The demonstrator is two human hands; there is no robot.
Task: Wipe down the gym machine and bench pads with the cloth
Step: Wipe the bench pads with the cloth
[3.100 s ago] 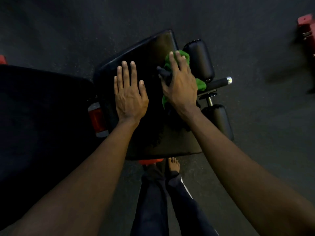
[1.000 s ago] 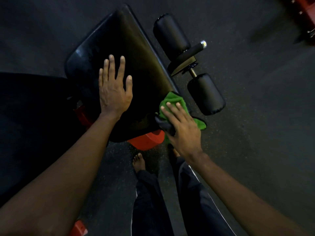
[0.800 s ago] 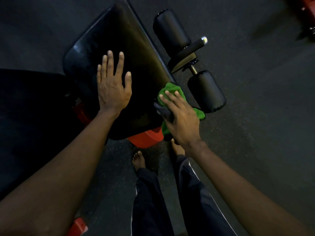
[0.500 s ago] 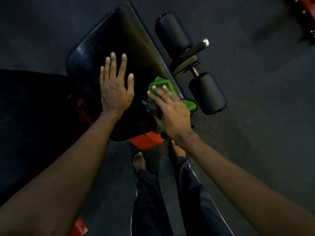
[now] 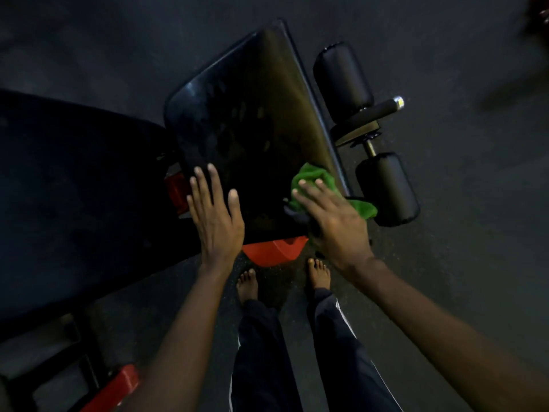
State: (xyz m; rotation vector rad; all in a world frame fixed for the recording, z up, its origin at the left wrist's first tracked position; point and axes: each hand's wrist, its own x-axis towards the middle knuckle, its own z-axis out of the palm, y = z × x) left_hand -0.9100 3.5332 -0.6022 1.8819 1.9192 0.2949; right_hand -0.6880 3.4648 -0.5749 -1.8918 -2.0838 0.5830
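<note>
In the head view, the left hand [image 5: 215, 221] lies on the near left corner of the black seat pad [image 5: 255, 120], its grip spread flat and holding nothing. The right hand [image 5: 332, 221] presses the green cloth [image 5: 315, 178] onto the pad's near right edge, grip flat with fingers straight (thumb hidden). Two black roller pads [image 5: 386, 188] stand just right of the pad.

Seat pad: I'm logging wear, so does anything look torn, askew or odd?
No tear shows. The pad carries dull smudges across its glossy middle; the cloth sits under the right hand at its edge.
</note>
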